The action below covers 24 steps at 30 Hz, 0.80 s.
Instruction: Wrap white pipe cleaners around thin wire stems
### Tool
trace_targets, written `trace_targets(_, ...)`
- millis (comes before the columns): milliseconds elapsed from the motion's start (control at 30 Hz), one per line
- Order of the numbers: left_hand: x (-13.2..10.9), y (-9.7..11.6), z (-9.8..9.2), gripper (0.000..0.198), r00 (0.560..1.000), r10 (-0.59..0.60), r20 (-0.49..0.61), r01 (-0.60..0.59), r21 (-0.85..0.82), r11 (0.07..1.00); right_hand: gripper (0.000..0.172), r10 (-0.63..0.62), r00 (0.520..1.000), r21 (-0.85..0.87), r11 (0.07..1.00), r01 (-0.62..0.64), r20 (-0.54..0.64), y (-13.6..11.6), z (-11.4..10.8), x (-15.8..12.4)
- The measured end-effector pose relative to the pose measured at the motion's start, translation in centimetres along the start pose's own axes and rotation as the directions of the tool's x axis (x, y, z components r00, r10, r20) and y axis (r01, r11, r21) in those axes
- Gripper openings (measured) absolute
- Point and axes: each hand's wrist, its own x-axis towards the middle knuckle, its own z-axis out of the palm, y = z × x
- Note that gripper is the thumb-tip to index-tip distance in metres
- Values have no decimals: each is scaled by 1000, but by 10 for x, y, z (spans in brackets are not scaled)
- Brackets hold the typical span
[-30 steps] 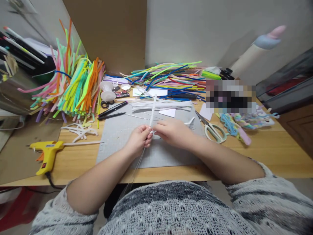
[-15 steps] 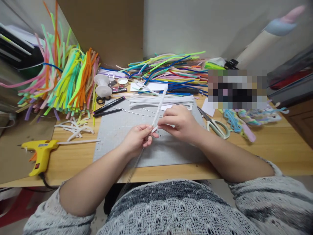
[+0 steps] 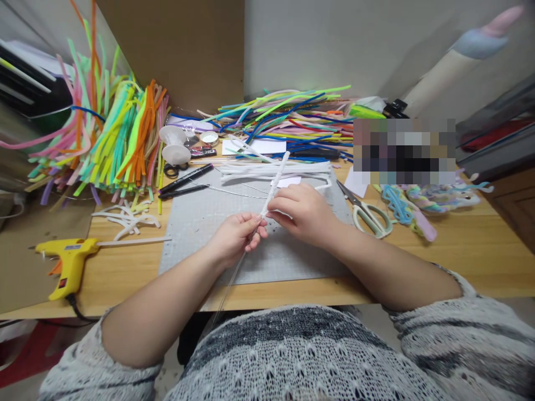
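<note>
Above the grey cutting mat (image 3: 188, 239), my left hand (image 3: 238, 236) pinches thin wires (image 3: 231, 281) near the lower end of a white pipe cleaner (image 3: 276, 181) wound around them. The wrapped part slants up and away from me, while the bare wires run down toward my lap. My right hand (image 3: 305, 214) has its fingertips closed on the white pipe cleaner, right beside my left fingers. The exact spot under the fingertips is hidden. Behind my hands lies a bundle of white pipe cleaners (image 3: 242, 174), with loose wires (image 3: 234, 192) on the mat.
Scissors (image 3: 371, 217) lie right of the mat. At left are a yellow glue gun (image 3: 69, 262), white pipe cleaner scraps (image 3: 129, 217) and black markers (image 3: 186, 181). Coloured pipe cleaners (image 3: 117, 139) stand in bunches, others (image 3: 292, 120) lie along the back. A white spool (image 3: 174, 145) stands nearby.
My right hand has moved slightly left, up against my left fingertips. The short white end that stuck out between the hands no longer shows separately. My left hand stays nearly in place.
</note>
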Motion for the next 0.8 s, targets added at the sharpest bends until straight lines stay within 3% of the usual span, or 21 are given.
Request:
trace_targets(300,0,1,-1,20,1000,6,19,-6,-11,1000,17,-71,997,75,995,72,-20,4,3,2)
trace_targets(800,0,-1,-1,21,999,-6,32,5,24,1000,21,-12,999,-107,994,8,-39,-7,3,-1)
